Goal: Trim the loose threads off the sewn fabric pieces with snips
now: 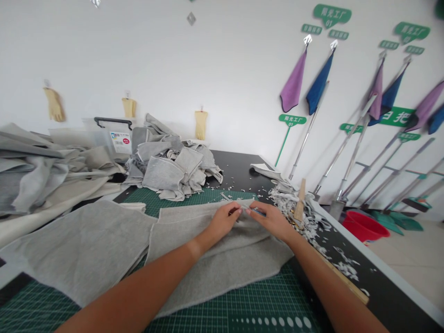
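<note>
A white wall stands ahead of you, hung with purple and blue cloths (294, 85), yellow gloves (54, 105) and green signs (332, 15), with long-handled mops (350, 152) leaning against it on the right above a red basin (364, 225) on the floor. Your black desk (391, 296) carries a green cutting mat (263, 305) under your forearms. On the mat lies the grey fabric piece (222, 259) you are working on, its far edge folded over; a second grey piece (86, 245) lies just beside it on the left, overlapped at the seam between them. Your left hand (222, 222) and right hand (274, 221) sit close together at that far edge, fingertips nearly meeting. The left hand pinches the folded edge of the cloth. The right hand grips a thin blue-tipped tool (257, 212) whose kind you cannot tell, its point at the cloth edge. Just right of your right hand lies a heap of pale fabric trimmings (312, 217) with a wooden stick (300, 203) standing in it, and more scraps are scattered along the desk edge. Farther back a pile of grey cut pieces (173, 162) rests on the desk, with a clear plastic bin (111, 136) behind it and loose folded cloth (38, 175) stacked at far left.
</note>
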Motion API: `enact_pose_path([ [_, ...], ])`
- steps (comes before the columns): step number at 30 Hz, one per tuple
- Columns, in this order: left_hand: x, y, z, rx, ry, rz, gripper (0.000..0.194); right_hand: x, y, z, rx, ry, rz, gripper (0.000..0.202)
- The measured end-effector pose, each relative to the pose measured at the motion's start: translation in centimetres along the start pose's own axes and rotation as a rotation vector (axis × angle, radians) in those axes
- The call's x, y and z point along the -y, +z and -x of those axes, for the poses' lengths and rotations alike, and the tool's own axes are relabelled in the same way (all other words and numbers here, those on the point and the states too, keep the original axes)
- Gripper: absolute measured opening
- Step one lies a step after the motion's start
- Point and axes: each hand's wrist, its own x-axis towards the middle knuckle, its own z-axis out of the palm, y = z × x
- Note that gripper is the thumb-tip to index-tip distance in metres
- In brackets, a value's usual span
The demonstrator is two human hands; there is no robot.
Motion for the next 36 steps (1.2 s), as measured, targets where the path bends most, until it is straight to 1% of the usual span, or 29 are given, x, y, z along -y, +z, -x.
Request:
enact_pose_path([
  [7,-0.4,-0.1,0.1,-0.011,-0.005,-0.011,0.021,0.0,0.2,0.1,0.016,-0.017,0.013,0.04],
  [14,0.0,0.0,-0.1,-0.013,0.005,-0.016,0.023,0.7,0.2,0.0,0.042,-0.033,0.012,0.043],
  [21,0.0,0.0,-0.1,-0.001,0.007,-0.005,0.021,1.0,0.3,0.1,0.029,-0.042,0.026,0.044],
  [29,0.1,0.0,-0.2,0.003,-0.001,-0.001,0.021,1.2,0.3,0.3,0.051,-0.034,0.031,0.039],
  [36,0.1,-0.1,-0.1,-0.003,-0.009,-0.01,0.021,0.9,0.6,0.3,0.053,-0.019,0.038,0.04],
])
